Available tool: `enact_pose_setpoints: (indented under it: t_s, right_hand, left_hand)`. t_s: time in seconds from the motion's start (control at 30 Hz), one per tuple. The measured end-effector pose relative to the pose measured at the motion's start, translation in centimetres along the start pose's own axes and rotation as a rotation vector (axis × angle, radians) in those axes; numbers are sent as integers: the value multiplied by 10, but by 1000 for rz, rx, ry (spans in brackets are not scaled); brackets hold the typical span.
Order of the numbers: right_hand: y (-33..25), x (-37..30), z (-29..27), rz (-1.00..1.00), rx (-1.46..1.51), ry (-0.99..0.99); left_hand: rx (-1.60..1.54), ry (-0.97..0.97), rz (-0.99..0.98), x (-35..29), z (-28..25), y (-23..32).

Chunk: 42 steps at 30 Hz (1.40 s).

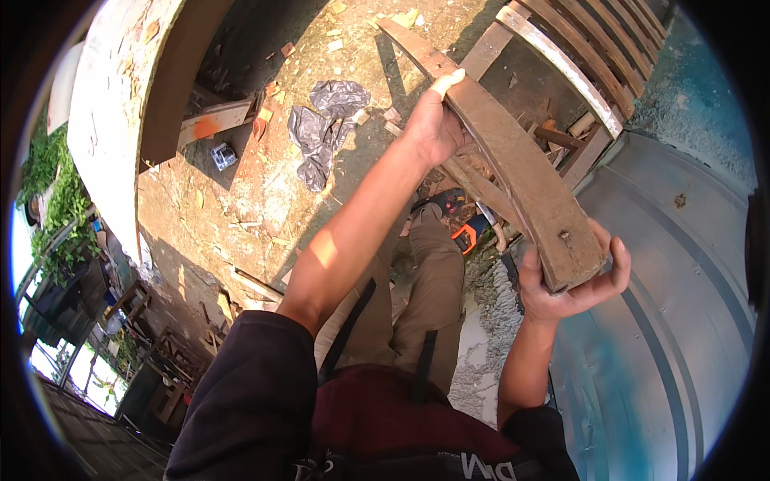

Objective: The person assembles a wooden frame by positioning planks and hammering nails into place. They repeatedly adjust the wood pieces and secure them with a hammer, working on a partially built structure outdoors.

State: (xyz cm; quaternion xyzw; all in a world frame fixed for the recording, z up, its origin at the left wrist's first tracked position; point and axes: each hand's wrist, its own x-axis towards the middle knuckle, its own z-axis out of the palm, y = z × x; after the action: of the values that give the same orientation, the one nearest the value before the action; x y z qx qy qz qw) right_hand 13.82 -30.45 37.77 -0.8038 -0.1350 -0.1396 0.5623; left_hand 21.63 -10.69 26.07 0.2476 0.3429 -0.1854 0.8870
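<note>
So we're looking down past our dark red shirt (369, 413) and brown trousers (429, 256), and we've got a long curved board (517, 152) up in both hands, slanting over the ground (241, 200). Our right hand (573, 280) cups its near end: thumb along the left edge, fingers a little apart and curled up past the right edge, with the outermost one looking clear of the wood. There's a dark hole or knot in the face close to that end, can't tell how deep. Further along, our left hand (437, 124) clamps the left edge, thumb laid over the top; the other fingers go underneath, so we can't tell if they're spread or pressed together. The board also blocks the middle of some timber lying below it. One shoe (441, 199) is only partly visible, and the orange thing (464, 238) beside it is half lost in clutter. Off to the right a silvery metal sheet (682, 248) gets cut off by the dark fisheye rim. Farther out, a crumpled dark plastic bag (314, 136) sits mid-ground, a slatted wooden piece (589, 48) runs out of view top right, and a big whitish curved panel (108, 120) gets clipped top left, badly washed out by sun.
</note>
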Motion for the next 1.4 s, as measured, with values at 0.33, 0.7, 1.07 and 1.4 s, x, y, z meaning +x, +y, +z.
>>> enact_pose_setpoints:
  t_s: [0.33,0.7,1.07,1.4]
  right_hand:
    - [-4,-86,95,-140,203,-667]
    - [-48,-169,109,-305,66,-1237]
    - [-44,-241,129,-440,63,-1280]
    - [-50,-248,132,-415,63,-1245]
  left_hand:
    - [-21,546,192,-147,-205,-69]
    - [12,1436,197,-327,-395,-322]
    - [474,1690,-173,-310,-607,-394]
    - [248,1592,64,-284,-608,-397]
